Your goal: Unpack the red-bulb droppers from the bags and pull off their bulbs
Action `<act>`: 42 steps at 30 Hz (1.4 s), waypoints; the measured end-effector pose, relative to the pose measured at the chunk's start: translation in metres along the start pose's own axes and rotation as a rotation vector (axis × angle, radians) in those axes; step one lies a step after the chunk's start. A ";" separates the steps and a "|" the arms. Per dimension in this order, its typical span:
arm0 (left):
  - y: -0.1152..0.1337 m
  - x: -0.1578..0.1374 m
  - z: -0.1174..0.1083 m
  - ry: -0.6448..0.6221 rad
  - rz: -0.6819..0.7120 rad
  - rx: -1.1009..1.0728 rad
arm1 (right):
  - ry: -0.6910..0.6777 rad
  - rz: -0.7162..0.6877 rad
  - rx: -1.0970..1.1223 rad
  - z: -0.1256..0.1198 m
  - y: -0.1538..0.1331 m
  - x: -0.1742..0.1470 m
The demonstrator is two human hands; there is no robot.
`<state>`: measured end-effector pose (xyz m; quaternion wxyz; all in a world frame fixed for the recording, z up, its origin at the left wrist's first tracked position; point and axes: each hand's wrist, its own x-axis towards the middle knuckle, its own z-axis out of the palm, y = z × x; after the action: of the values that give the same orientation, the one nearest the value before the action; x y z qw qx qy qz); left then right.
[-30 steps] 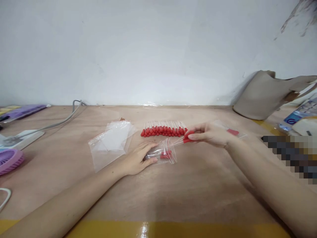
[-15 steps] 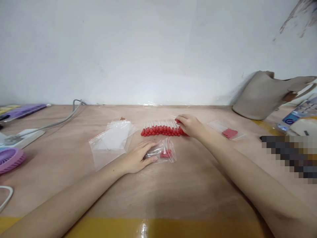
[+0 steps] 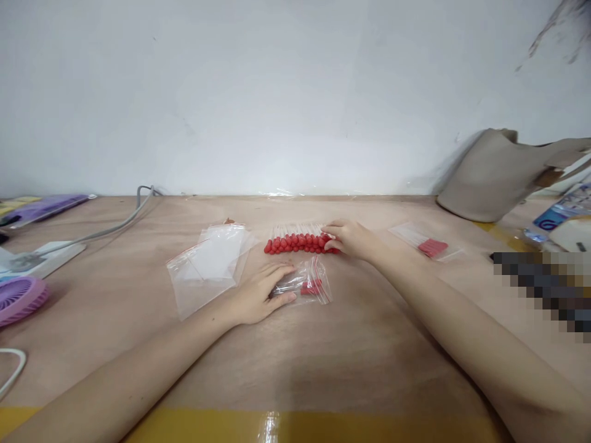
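Clear plastic zip bag (image 3: 296, 285) is held down by a splayed left hand (image 3: 258, 299); slim red-ended clear tubes (image 3: 298, 242) behind it could get scattered if nudged by the right hand (image 3: 351, 239), grip unclear.

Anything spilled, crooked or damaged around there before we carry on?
No spill stands out; the red-tipped pieces lie in a fairly even row. Two oddities: dark streaks mark the otherwise pale wall at upper right, and a dark thing at right is obscured by blocky squares.
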<state>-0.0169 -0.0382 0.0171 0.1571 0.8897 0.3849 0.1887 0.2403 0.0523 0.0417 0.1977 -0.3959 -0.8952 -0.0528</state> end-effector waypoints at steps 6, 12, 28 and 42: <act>-0.001 0.000 0.001 0.013 0.013 0.001 | 0.250 0.112 0.256 -0.015 -0.023 -0.028; -0.001 0.000 0.002 0.005 -0.006 -0.001 | -0.008 0.066 0.532 -0.002 -0.057 -0.053; 0.000 -0.003 0.006 0.057 0.205 0.164 | -0.165 0.103 0.709 0.009 -0.067 -0.049; 0.003 0.000 -0.004 -0.173 0.125 0.164 | -0.098 0.302 1.115 -0.017 -0.035 -0.051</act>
<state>-0.0172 -0.0394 0.0221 0.1045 0.9347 0.3279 0.0886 0.2513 -0.0106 0.0394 0.3398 -0.3572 -0.7296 0.4740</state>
